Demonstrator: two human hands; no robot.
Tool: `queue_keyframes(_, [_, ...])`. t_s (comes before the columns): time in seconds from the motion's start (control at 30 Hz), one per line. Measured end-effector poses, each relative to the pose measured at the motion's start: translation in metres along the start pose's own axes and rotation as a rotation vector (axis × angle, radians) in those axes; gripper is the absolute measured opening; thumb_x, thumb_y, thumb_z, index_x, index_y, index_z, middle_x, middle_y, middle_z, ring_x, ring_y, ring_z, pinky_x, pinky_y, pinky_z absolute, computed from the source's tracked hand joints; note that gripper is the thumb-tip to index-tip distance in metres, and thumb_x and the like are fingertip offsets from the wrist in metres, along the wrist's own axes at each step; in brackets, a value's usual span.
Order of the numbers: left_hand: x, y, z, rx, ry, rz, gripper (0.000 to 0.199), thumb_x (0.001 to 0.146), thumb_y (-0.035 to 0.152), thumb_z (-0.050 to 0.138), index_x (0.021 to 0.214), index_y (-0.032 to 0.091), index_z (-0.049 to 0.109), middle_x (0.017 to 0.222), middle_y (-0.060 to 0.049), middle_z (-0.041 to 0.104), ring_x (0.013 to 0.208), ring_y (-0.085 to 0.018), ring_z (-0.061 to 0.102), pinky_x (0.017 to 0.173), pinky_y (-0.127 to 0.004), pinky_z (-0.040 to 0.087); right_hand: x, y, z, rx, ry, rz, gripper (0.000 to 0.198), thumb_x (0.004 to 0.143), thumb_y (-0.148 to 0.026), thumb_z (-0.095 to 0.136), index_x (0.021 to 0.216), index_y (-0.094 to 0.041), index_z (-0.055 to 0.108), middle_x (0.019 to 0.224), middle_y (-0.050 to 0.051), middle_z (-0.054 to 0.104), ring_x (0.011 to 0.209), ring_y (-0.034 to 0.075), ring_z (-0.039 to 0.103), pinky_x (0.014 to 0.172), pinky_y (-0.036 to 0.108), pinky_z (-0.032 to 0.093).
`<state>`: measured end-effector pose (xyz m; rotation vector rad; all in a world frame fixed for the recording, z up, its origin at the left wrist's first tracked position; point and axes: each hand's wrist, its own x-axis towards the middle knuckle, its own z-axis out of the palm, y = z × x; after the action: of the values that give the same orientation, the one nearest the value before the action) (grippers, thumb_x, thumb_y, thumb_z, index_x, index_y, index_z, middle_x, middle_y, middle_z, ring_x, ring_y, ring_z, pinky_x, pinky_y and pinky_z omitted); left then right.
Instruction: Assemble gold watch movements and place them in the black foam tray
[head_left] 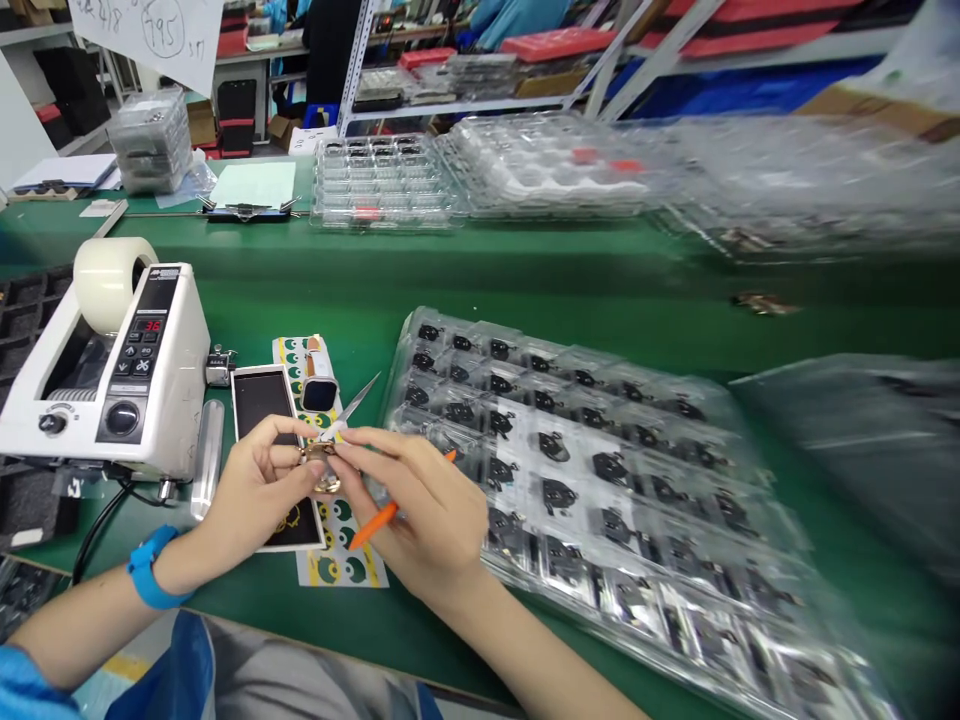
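Note:
My left hand [251,485], with a blue band at its wrist, pinches a small shiny gold-coloured metal part [326,482] between thumb and fingers. My right hand [424,500] meets it from the other side, its fingertips closed on the same part. An orange stick-like tool [375,525] is tucked in my right hand, partly hidden by the fingers. Just beyond the fingertips a slim pointed metal blade [358,400] sticks out; I cannot tell what it belongs to. Beneath my hands lie a shallow white-rimmed dark tray [262,395] and a sheet of green and yellow stickers [328,572].
A white tape dispenser [161,370] stands at the left, beside a clear tube [208,460]. A smartwatch-like item [319,393] lies on the stickers. Right of my hands is a large clear tray [555,445] of black parts. More clear trays [386,180] line the back shelf.

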<state>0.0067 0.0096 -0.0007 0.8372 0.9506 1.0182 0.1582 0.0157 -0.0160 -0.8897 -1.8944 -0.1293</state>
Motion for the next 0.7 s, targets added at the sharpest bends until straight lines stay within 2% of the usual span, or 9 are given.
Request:
queue_keyframes(0.07, [-0.002,-0.003,0.0,0.036,0.003,0.039,0.046,0.071,0.045,0.079,0.103,0.017,0.061,0.06,0.003,0.064,0.062,-0.013,0.062,0.066,-0.027,0.054,0.002,0.002,0.001,0.063,-0.006,0.021,0.021,0.085,-0.007,0.061,0.098,-0.022,0.062,0.083,0.006,0.074,0.073,0.019,0.069,0.062,0.029,0.054])
queue_keyframes(0.13, [-0.004,-0.006,-0.001,0.101,0.017,0.087,0.044,0.075,0.042,0.075,0.108,0.016,0.064,0.063,0.001,0.065,0.065,-0.014,0.063,0.065,-0.026,0.053,0.002,0.003,0.001,0.048,-0.02,-0.01,0.02,0.084,-0.005,0.062,0.097,-0.02,0.061,0.082,0.006,0.075,0.071,0.019,0.069,0.061,0.029,0.053])
queue_keyframes(0.3, [-0.008,-0.012,0.0,0.267,0.072,0.211,0.029,0.082,0.028,0.067,0.107,0.015,0.07,0.072,-0.003,0.07,0.062,-0.012,0.061,0.06,-0.022,0.05,-0.002,0.004,0.002,-0.066,-0.011,-0.125,0.02,0.085,-0.006,0.061,0.101,-0.018,0.062,0.081,0.008,0.076,0.06,0.017,0.066,0.053,0.029,0.047])
queue_keyframes(0.4, [-0.009,-0.013,0.0,0.36,0.08,0.273,0.027,0.084,0.024,0.064,0.108,0.016,0.071,0.062,0.0,0.066,0.05,-0.01,0.052,0.048,-0.02,0.042,-0.003,0.006,0.002,-0.079,-0.009,-0.15,0.021,0.086,-0.008,0.06,0.103,-0.019,0.062,0.082,0.008,0.076,0.059,0.017,0.065,0.051,0.029,0.045])
queue_keyframes(0.47, [-0.009,-0.013,0.0,0.365,0.09,0.282,0.026,0.084,0.023,0.063,0.107,0.017,0.072,0.06,0.0,0.064,0.049,-0.01,0.051,0.045,-0.02,0.04,-0.003,0.007,0.002,-0.087,-0.013,-0.175,0.019,0.086,-0.009,0.06,0.102,-0.019,0.062,0.081,0.008,0.076,0.058,0.017,0.065,0.05,0.029,0.045])
queue_keyframes(0.7, [-0.009,-0.017,-0.001,0.329,0.071,0.286,0.026,0.087,0.02,0.058,0.109,0.017,0.07,0.078,-0.004,0.073,0.062,-0.012,0.063,0.056,-0.02,0.05,0.0,0.005,0.001,-0.152,-0.034,-0.209,0.013,0.089,-0.01,0.058,0.098,-0.019,0.06,0.08,0.008,0.076,0.056,0.016,0.063,0.049,0.029,0.045])
